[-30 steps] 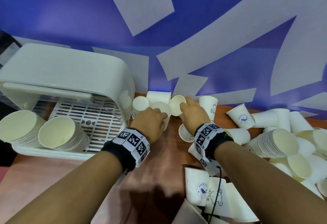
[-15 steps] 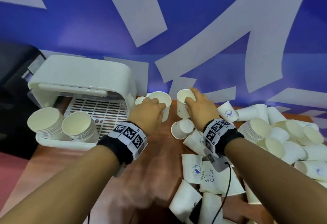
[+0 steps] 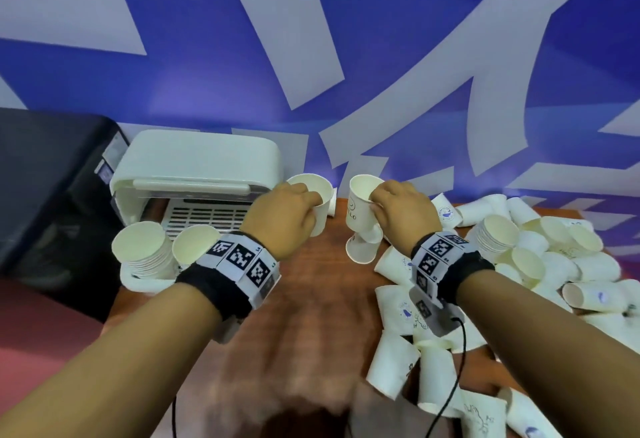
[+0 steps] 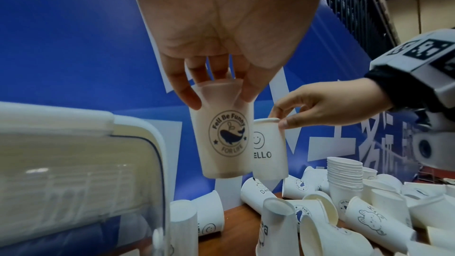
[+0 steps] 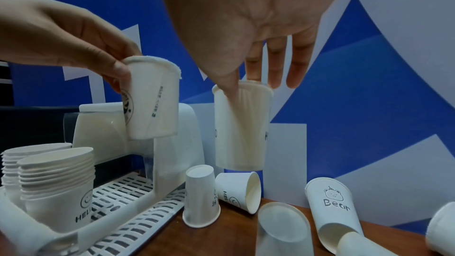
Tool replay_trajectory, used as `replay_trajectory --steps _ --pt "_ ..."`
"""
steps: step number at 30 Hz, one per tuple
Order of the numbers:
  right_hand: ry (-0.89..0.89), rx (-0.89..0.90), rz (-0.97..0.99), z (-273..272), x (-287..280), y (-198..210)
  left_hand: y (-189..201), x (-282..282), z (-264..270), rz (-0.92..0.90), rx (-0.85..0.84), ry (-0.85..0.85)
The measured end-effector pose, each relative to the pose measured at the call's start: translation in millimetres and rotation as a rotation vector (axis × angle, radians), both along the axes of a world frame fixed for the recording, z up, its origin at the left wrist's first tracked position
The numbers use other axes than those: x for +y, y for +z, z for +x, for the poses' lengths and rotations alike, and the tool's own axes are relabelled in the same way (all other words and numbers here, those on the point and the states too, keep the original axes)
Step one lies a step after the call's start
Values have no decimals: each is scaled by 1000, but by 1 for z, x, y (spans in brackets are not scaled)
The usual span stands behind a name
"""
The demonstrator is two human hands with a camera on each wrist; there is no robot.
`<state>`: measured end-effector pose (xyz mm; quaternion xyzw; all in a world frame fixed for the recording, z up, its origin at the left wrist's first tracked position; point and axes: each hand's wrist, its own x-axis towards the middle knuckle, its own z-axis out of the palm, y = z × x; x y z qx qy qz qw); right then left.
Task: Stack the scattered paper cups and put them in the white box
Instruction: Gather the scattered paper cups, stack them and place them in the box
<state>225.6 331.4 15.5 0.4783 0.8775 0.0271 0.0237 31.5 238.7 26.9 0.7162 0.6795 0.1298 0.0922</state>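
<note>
My left hand (image 3: pixel 311 207) pinches the rim of a white paper cup with a whale print (image 4: pixel 222 135) and holds it upright in the air, just right of the white box (image 3: pixel 194 167). My right hand (image 3: pixel 375 204) pinches the rim of a "HELLO" cup (image 3: pixel 360 204), thumb inside it (image 5: pixel 240 129), also upright above the table. The two held cups hang side by side, a small gap apart. Two cup stacks (image 3: pixel 142 250) (image 3: pixel 195 247) stand at the front of the box's slotted tray. Many loose cups (image 3: pixel 540 264) lie scattered on the right.
The brown table (image 3: pixel 311 299) ends at a blue and white wall. One upside-down cup (image 5: pixel 200 198) and a lying one (image 5: pixel 240 192) sit under the held cups. A tall stack (image 3: pixel 495 237) stands among the loose cups. A black device (image 3: pixel 45 195) is left of the box.
Both hands have lifted their cups from the back of the table and turned them upright. The cups now hang higher, side by side beside the box.
</note>
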Motion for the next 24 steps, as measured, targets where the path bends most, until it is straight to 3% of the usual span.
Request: replay_trajectory --steps 15,20,24 --pt "-134 63 -43 -62 -77 7 6 -59 -90 32 -59 -69" --pt "-57 138 -100 -83 -94 6 4 -80 -117 18 -76 -27" --pt "8 92 -94 -103 -101 9 0 -93 -138 18 -94 36"
